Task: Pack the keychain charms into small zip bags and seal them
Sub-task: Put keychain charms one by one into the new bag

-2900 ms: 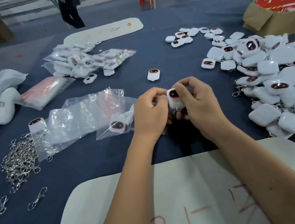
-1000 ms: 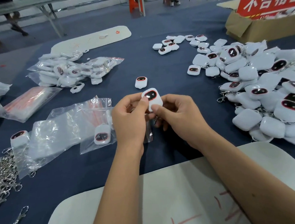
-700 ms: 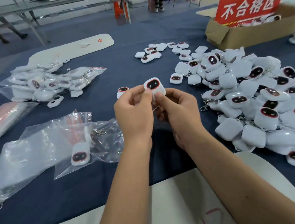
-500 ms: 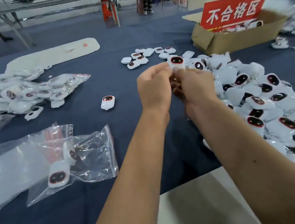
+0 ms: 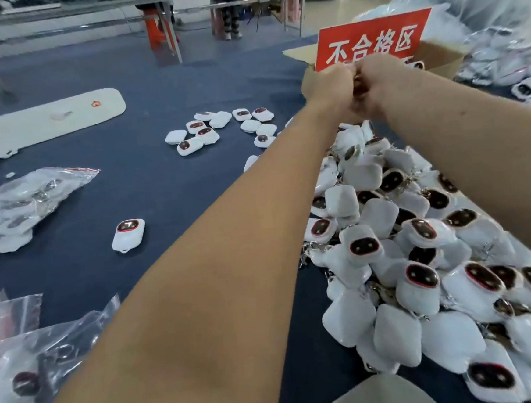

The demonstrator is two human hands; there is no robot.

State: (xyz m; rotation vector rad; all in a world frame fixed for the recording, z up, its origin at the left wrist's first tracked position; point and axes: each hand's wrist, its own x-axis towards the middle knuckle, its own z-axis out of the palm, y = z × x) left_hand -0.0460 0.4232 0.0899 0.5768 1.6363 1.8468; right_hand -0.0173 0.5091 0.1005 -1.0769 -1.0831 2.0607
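Fists, my left hand (image 5: 331, 83) and right hand (image 5: 375, 78), curl knuckle to knuckle before the red sign (image 5: 369, 39); I cannot tell what they pinch. Loose charms (image 5: 414, 253) are heaped under my right forearm, bagged ones (image 5: 32, 200) far left.

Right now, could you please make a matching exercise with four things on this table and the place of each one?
Things:
1. lone charm
2. red sign
3. big charm pile
4. both hands

Places:
A. on the cardboard box
B. right side of the cloth
C. raised before the sign
D. alone on the cloth, left of the left arm

Pairs: 1-D, 2-A, 3-B, 4-C
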